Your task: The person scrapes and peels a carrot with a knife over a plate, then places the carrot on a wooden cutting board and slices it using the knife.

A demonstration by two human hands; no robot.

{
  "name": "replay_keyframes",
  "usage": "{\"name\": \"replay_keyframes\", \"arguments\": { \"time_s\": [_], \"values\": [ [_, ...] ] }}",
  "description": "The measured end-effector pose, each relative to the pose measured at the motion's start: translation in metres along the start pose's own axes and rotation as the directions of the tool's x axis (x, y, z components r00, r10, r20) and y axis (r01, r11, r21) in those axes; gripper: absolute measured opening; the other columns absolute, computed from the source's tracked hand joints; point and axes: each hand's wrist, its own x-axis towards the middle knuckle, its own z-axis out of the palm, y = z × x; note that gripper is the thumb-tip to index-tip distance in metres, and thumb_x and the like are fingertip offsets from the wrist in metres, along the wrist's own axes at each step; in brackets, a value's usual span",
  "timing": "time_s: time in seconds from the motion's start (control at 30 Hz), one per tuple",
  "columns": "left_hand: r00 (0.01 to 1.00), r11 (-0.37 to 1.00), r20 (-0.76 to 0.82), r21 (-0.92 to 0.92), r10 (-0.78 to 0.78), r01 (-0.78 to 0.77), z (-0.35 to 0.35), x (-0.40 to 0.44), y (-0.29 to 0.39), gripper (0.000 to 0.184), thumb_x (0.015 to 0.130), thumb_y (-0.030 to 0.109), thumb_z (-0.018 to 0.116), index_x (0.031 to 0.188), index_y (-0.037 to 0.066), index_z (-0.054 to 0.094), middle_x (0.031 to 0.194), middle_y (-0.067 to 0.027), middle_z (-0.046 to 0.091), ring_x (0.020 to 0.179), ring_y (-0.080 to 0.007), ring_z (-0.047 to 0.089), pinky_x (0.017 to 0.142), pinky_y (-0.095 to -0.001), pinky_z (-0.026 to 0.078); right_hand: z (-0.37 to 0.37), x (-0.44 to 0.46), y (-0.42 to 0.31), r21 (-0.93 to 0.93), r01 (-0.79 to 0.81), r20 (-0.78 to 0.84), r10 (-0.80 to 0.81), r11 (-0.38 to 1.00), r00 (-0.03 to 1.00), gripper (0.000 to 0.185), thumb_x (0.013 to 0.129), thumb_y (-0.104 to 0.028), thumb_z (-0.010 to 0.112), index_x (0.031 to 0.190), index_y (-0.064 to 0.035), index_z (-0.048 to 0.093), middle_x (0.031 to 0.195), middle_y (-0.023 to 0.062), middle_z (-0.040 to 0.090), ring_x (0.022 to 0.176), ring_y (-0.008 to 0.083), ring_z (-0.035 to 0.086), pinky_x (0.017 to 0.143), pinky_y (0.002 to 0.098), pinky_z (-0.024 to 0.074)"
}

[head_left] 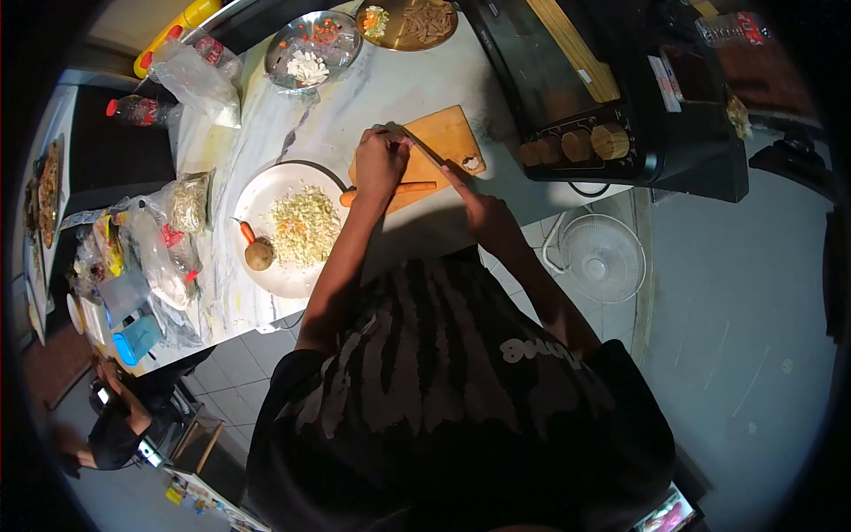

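Observation:
On the wooden cutting board (454, 129), my left hand (383, 161) has its fingers bent and drawn together at the far left part. What they hold down, if anything, is hidden under them. My right hand (486, 215) is closed around the handle of a knife (424, 147), one finger stretched along its spine. The blade points away and to the left, its tip close to my left fingers. A carrot (415, 187) lies across the board's near part, partly behind my left wrist. A small whitish round piece (472, 163) sits near the board's right edge.
A white plate (292, 176) left of the board holds chopped vegetables (306, 226), a small orange-red pepper-like piece and a brown round vegetable (259, 254). Two metal bowls (275, 66) (381, 43) stand behind. A black oven (576, 97) bounds the right; bags and bottles (142, 111) line the left.

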Motion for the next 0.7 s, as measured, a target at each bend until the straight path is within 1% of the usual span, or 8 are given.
{"name": "replay_keyframes", "arguments": {
  "time_s": [0.03, 0.17, 0.27, 0.33, 0.47, 0.53, 0.67, 0.7],
  "values": [
    [1.000, 1.000, 0.003, 0.013, 0.001, -0.001, -0.001, 0.001, -0.001, 0.011, 0.074, 0.008, 0.078, 0.084, 0.003, 0.075, 0.081, -0.0167, 0.068, 0.087, -0.0324, 0.064, 0.078, -0.0421, 0.052, 0.000, 0.000, -0.003, -0.075, -0.001, -0.010, 0.000, 0.997, 1.000, 0.071, 0.090, -0.005, 0.046, 0.155, -0.0273, 0.028, 0.063, 0.0251, 0.059, 0.063, 0.0442, 0.063, 0.061, 0.0528, 0.0499],
    [1.000, 0.999, -0.009, -0.031, -0.013, 0.013, 0.004, 0.001, -0.008, 0.011, 0.074, 0.008, 0.077, 0.083, 0.004, 0.075, 0.080, -0.0170, 0.068, 0.088, -0.0320, 0.065, 0.078, -0.0420, 0.053, 0.012, -0.001, 0.006, -0.055, 0.086, -0.110, -0.091, 0.995, 0.990, 0.073, 0.088, -0.004, 0.046, 0.155, -0.0268, 0.028, 0.062, 0.0242, 0.059, 0.063, 0.0436, 0.063, 0.061, 0.0521, 0.0503],
    [1.000, 1.000, -0.003, -0.012, -0.001, 0.001, 0.002, 0.001, -0.008, 0.009, 0.074, 0.007, 0.076, 0.083, 0.004, 0.075, 0.080, -0.0172, 0.068, 0.086, -0.0327, 0.066, 0.077, -0.0414, 0.053, 0.010, 0.000, 0.009, 0.055, 0.086, -0.105, -0.080, 0.995, 0.991, 0.067, 0.092, -0.005, 0.044, 0.155, -0.0259, 0.029, 0.063, 0.0246, 0.059, 0.064, 0.0433, 0.064, 0.061, 0.0517, 0.0504],
    [1.000, 1.000, -0.005, -0.015, -0.026, 0.026, -0.001, 0.000, -0.004, 0.009, 0.074, 0.006, 0.075, 0.082, 0.005, 0.075, 0.081, -0.0172, 0.068, 0.079, -0.0320, 0.067, 0.074, -0.0392, 0.054, 0.008, 0.001, 0.008, 0.162, 0.095, -0.138, -0.073, 0.982, 0.988, 0.060, 0.098, -0.010, 0.041, 0.155, -0.0251, 0.030, 0.063, 0.0251, 0.059, 0.064, 0.0436, 0.064, 0.061, 0.0516, 0.0504],
    [0.997, 0.994, 0.013, -0.070, -0.079, 0.080, 0.000, 0.000, -0.004, 0.009, 0.074, 0.005, 0.075, 0.083, 0.005, 0.076, 0.082, -0.0169, 0.068, 0.072, -0.0304, 0.067, 0.070, -0.0370, 0.055, 0.004, -0.001, 0.003, 0.139, 0.057, -0.119, -0.040, 0.989, 0.992, 0.055, 0.101, -0.015, 0.040, 0.154, -0.0250, 0.031, 0.062, 0.0245, 0.059, 0.063, 0.0431, 0.064, 0.061, 0.0511, 0.0502],
    [0.999, 0.996, -0.009, -0.067, -0.052, 0.051, -0.001, 0.000, -0.004, 0.009, 0.073, 0.006, 0.075, 0.083, 0.005, 0.076, 0.083, -0.0165, 0.068, 0.071, -0.0289, 0.067, 0.069, -0.0357, 0.055, -0.004, 0.000, -0.005, 0.128, -0.107, 0.013, 0.106, 0.986, 0.994, 0.053, 0.101, -0.017, 0.037, 0.153, -0.0262, 0.034, 0.089, 0.0295, 0.063, 0.076, 0.0451, 0.064, 0.072, 0.0490, 0.0509],
    [0.999, 0.998, -0.029, -0.058, -0.019, 0.018, -0.002, -0.001, -0.003, 0.010, 0.073, 0.006, 0.076, 0.084, 0.005, 0.076, 0.083, -0.0165, 0.068, 0.072, -0.0292, 0.068, 0.070, -0.0360, 0.055, -0.005, 0.000, -0.003, 0.122, -0.105, 0.007, 0.105, 0.987, 0.994, 0.053, 0.100, -0.018, 0.038, 0.153, -0.0270, 0.034, 0.084, 0.0293, 0.062, 0.073, 0.0453, 0.063, 0.070, 0.0496, 0.0503],
    [0.999, 0.998, -0.022, -0.057, -0.032, 0.030, -0.001, -0.001, -0.004, 0.011, 0.073, 0.006, 0.076, 0.084, 0.005, 0.076, 0.084, -0.0167, 0.069, 0.073, -0.0292, 0.068, 0.070, -0.0361, 0.055, -0.004, 0.000, -0.003, 0.099, -0.062, -0.012, 0.064, 0.993, 0.998, 0.055, 0.100, -0.017, 0.040, 0.153, -0.0261, 0.033, 0.073, 0.0263, 0.061, 0.066, 0.0430, 0.063, 0.065, 0.0497, 0.0503]
  ]
}}
